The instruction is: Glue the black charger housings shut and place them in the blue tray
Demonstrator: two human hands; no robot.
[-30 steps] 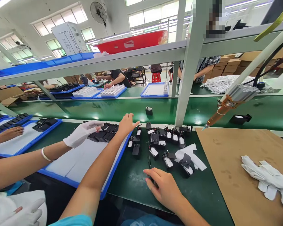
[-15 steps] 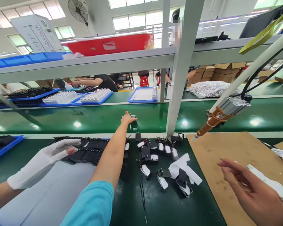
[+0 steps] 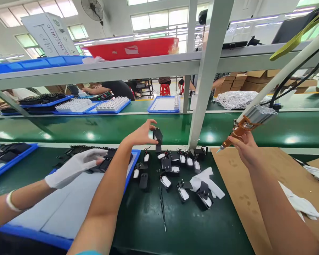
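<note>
My left hand (image 3: pixel 140 134) pinches a small black plastic case (image 3: pixel 157 136) with its fingertips, raised over the near edge of the green belt. At the right, my right hand (image 3: pixel 246 147) is wrapped round the orange-brown barrel of a hanging glue dispenser (image 3: pixel 235 137), whose thin blue tip points down and left. Between my arms, several open black cases with white parts (image 3: pixel 183 193) lie scattered on the dark green table. Black tweezers (image 3: pixel 162 209) rest in front of them. A white cloth (image 3: pixel 207 182) lies partly under the cases.
A co-worker's white-gloved hand (image 3: pixel 77 166) reaches over a blue tray (image 3: pixel 134 164) holding rows of black cases. Brown cardboard (image 3: pixel 228 184) covers the right of the table. A white upright post (image 3: pixel 199 106) stands before me, with the green conveyor belt (image 3: pixel 108 127) behind.
My left hand has come back from the belt and now holds up a black case. My right hand has risen and taken hold of the glue dispenser. The gloved hand has shifted right.
</note>
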